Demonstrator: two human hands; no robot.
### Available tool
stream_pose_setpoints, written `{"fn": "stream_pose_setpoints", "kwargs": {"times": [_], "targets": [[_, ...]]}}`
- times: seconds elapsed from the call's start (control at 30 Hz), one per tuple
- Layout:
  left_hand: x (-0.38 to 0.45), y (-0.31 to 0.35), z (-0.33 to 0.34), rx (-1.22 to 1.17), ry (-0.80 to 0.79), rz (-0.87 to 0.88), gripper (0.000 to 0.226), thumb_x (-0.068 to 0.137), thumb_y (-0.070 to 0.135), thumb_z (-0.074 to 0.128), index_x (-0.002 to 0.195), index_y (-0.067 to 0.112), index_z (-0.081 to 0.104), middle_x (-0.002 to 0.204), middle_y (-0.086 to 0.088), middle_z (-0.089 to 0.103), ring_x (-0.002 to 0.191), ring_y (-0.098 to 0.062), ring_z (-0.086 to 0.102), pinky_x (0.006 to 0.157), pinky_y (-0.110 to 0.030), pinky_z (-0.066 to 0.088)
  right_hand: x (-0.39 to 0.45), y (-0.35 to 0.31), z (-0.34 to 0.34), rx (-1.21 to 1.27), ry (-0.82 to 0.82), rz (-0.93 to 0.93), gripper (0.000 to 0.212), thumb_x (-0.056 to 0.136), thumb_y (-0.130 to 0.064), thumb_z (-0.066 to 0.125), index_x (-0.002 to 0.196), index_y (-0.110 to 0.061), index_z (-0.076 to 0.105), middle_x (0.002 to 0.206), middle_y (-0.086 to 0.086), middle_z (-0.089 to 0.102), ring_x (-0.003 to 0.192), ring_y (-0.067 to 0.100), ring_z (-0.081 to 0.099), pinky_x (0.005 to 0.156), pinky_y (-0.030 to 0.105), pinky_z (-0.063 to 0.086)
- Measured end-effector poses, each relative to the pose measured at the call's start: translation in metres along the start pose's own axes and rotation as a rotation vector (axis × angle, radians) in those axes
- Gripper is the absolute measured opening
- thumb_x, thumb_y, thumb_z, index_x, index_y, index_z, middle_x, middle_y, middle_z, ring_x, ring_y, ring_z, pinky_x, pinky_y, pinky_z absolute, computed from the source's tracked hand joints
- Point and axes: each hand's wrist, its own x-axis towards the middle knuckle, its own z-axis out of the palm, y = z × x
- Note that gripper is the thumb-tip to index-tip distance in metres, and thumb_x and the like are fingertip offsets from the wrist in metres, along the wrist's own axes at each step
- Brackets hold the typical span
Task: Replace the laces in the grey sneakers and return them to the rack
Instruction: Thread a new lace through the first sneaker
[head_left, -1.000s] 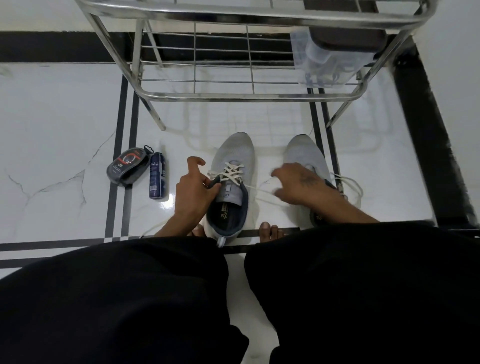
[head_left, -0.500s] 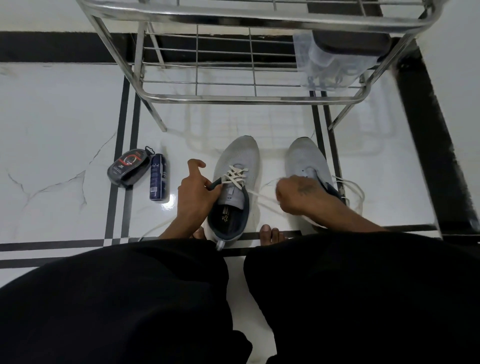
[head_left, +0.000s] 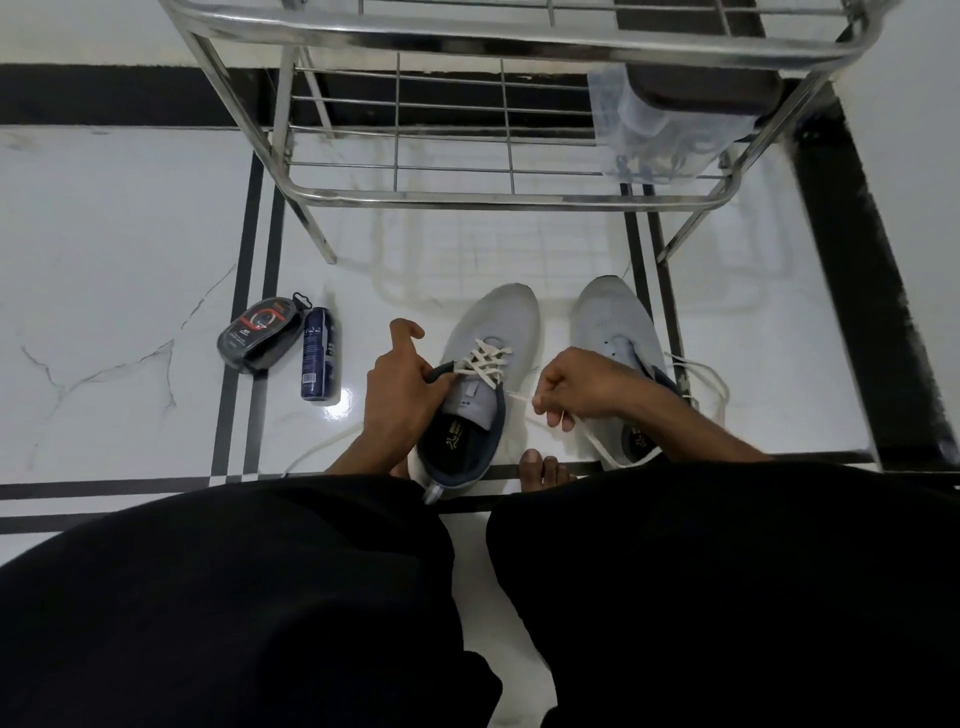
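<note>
Two grey sneakers stand side by side on the white floor in front of me. The left sneaker (head_left: 498, 322) has a white lace (head_left: 485, 361) crossed through its lower eyelets. My left hand (head_left: 402, 389) grips the left side of this sneaker's collar. To its right, my right hand (head_left: 579, 384) pinches the lace's free end, stretched taut from the eyelets. The right sneaker (head_left: 613, 317) is partly hidden behind that hand, and a loose white lace (head_left: 706, 374) trails beside it. The steel rack (head_left: 519, 197) stands just beyond the sneakers.
A dark shoe-polish case (head_left: 262, 332) and a blue spray can (head_left: 317, 353) lie on the floor to the left. A clear plastic bag (head_left: 649, 135) and a dark object rest on the rack's right side. My black-clad legs fill the foreground; toes (head_left: 540, 467) show between them.
My right hand has pulled the lace end back toward me and to the right, drawing it taut. The left hand has kept its hold on the sneaker.
</note>
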Motion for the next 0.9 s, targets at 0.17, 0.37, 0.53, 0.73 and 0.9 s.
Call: {"fn": "stream_pose_setpoints", "kwargs": {"times": [0.17, 0.37, 0.53, 0.73, 0.9], "targets": [[0.001, 0.002, -0.002, 0.051, -0.017, 0.046, 0.050, 0.082, 0.026, 0.075, 0.117, 0.018, 0.040, 0.073, 0.003, 0.065, 0.067, -0.016, 0.057, 0.064, -0.031, 0.034, -0.017, -0.024, -0.011, 0.253, 0.010, -0.061, 0.018, 0.093, -0.017, 0.067, 0.111, -0.019, 0.063, 0.082, 0.001, 0.076, 0.063, 0.008, 0.063, 0.056, 0.021, 0.046], [0.002, -0.012, -0.006, 0.105, -0.091, 0.177, 0.044, 0.083, 0.028, 0.077, 0.115, 0.020, 0.047, 0.092, 0.002, 0.065, 0.084, -0.021, 0.062, 0.075, -0.037, 0.049, -0.025, -0.045, -0.029, 0.796, 0.065, -0.210, 0.020, 0.096, 0.004, 0.056, 0.111, -0.001, 0.069, 0.089, 0.008, 0.072, 0.062, 0.007, 0.060, 0.054, 0.018, 0.048], [-0.007, 0.011, -0.017, -0.084, -0.165, 0.533, 0.014, 0.098, 0.023, 0.057, 0.105, 0.019, 0.069, 0.111, 0.006, 0.067, 0.104, -0.009, 0.058, 0.090, -0.027, 0.043, -0.012, -0.042, -0.003, 1.167, 0.114, -0.162, 0.016, 0.096, 0.002, 0.058, 0.107, 0.000, 0.069, 0.088, 0.008, 0.071, 0.070, 0.009, 0.068, 0.062, 0.019, 0.056], [-0.025, 0.016, -0.045, -0.545, -0.685, 0.158, 0.028, 0.104, 0.023, 0.047, 0.094, 0.017, 0.072, 0.075, -0.006, 0.066, 0.078, -0.017, 0.065, 0.083, -0.027, 0.050, -0.005, -0.038, 0.002, 1.262, 0.236, -0.107, 0.015, 0.096, 0.004, 0.057, 0.105, 0.001, 0.068, 0.089, 0.010, 0.068, 0.070, 0.010, 0.066, 0.060, 0.017, 0.055], [-0.008, -0.004, -0.054, -0.224, -0.302, 0.148, 0.021, 0.099, 0.023, 0.059, 0.084, 0.018, 0.073, 0.068, 0.004, 0.068, 0.060, -0.009, 0.060, 0.061, -0.026, 0.050, -0.007, -0.022, -0.007, 0.464, 0.370, -0.016, 0.026, 0.097, -0.012, 0.060, 0.122, -0.006, 0.065, 0.115, 0.015, 0.067, 0.087, 0.019, 0.064, 0.074, 0.028, 0.056]]}}
